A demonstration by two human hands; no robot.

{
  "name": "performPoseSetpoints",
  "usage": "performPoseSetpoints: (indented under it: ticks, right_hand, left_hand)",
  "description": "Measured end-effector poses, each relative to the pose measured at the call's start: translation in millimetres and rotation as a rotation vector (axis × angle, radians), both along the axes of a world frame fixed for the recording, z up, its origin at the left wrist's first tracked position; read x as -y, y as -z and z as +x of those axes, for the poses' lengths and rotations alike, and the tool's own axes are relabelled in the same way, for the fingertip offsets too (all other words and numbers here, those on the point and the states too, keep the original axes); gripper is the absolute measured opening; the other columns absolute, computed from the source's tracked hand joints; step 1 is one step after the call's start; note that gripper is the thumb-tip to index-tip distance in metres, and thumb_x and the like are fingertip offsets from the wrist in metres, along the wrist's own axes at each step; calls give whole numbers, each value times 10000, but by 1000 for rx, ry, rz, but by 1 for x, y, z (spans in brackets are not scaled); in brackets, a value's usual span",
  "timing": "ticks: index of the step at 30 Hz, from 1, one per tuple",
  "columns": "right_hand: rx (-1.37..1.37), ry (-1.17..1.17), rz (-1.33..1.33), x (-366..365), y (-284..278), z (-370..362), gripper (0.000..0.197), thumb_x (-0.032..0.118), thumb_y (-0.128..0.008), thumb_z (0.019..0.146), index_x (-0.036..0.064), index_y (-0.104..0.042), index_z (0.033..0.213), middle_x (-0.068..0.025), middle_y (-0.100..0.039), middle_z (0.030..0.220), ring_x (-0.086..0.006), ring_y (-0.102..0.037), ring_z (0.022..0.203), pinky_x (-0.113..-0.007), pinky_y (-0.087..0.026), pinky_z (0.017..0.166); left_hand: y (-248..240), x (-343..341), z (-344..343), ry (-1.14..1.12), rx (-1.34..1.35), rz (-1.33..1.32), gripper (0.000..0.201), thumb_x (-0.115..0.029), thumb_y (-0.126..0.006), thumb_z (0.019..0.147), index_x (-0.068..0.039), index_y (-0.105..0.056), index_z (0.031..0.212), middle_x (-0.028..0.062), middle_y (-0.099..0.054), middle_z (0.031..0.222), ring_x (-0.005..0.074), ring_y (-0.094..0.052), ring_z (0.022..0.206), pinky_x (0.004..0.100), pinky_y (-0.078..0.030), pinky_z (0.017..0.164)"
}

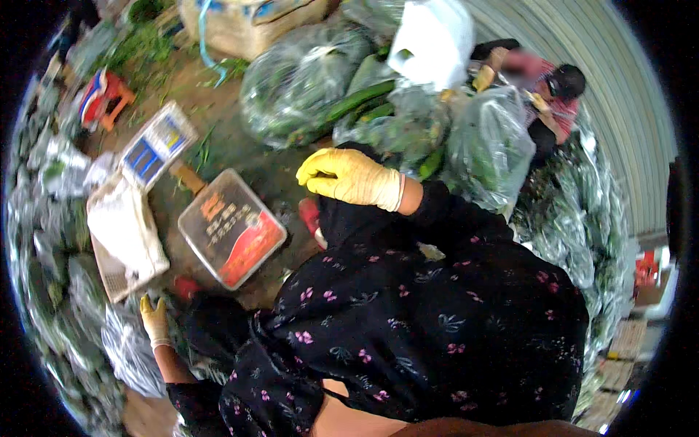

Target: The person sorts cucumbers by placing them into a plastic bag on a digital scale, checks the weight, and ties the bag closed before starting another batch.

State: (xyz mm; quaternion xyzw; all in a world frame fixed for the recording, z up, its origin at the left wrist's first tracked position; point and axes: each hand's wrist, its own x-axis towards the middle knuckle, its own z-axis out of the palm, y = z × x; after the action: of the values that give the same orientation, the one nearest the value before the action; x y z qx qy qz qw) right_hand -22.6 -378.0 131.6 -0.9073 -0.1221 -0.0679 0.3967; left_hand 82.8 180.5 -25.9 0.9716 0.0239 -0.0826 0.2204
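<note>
Both my hands wear pale gloves with yellow palms and fingers. My right hand (353, 177) hovers above my dark-clothed leg, its fingers loosely bent, with a gap at the thumb and nothing visible in it. Clear plastic bags of green vegetables (309, 84) lie just beyond it. My left hand (154, 319) is low at the left, fingers apart, near a white crate (116, 285) with a white cloth or sack (129, 226) over it. Between my hands stands a platform scale with a black and red printed plate (233, 229) and a blue and white display (159, 146).
Another person (561, 102) in a dark cap sits at the far right, behind a filled clear bag (488, 146). A white plastic bag (433, 44) lies near long green vegetables (360, 100). Bagged greens (51, 247) line the left. A red-orange stool (108, 100) stands far left.
</note>
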Motion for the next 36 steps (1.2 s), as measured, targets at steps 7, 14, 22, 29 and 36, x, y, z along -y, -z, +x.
performPoseSetpoints:
  ticks: [7, 14, 22, 29, 36]
  right_hand:
    - [311, 541, -284, 119, -74, -101, 148, 170, -595, 787, 67, -633, 886, -97, -624, 933, -257, -580, 921, -340, -450, 841]
    - [-122, 1113, -568, 282, -92, -196, 793, 372, -727, 646, 37, -416, 1294, -198, -499, 1237, -322, -485, 1143, -347, -378, 963]
    - [-341, 1429, -745, 363, -59, -207, 365, 257, -580, 736, 120, -586, 1075, -141, -604, 1066, -322, -561, 998, -390, -438, 851]
    - [-93, 1727, -631, 437, -59, -240, 580, 379, -654, 702, 85, -525, 1185, -163, -582, 1121, -312, -531, 1071, -382, -419, 900]
    - [-313, 1296, -178, 501, -8, -221, 1194, 356, -834, 535, -18, -96, 1397, -211, -374, 1344, -290, -399, 1226, -314, -329, 1005]
  left_hand:
    - [-30, 165, 12, 338, -106, -394, 495, -58, -632, 762, 11, -471, 1226, 119, -507, 1225, 204, -480, 1101, 293, -362, 951]
    - [-31, 265, -14, 392, -360, -571, 453, -154, -627, 796, -21, -499, 1211, 110, -597, 1085, 166, -555, 934, 273, -446, 819]
    - [-49, 245, -29, 485, -313, -311, 423, -214, -581, 826, 2, -526, 1185, 126, -589, 1131, 198, -551, 1007, 292, -423, 876]
    - [-73, 228, -34, 196, -437, -590, 347, -184, -544, 852, 0, -556, 1145, 54, -602, 981, 123, -542, 809, 228, -444, 708]
    - [-75, 247, -41, 141, -389, -587, 317, -150, -563, 850, -7, -563, 1133, 25, -604, 889, 98, -539, 744, 217, -444, 658]
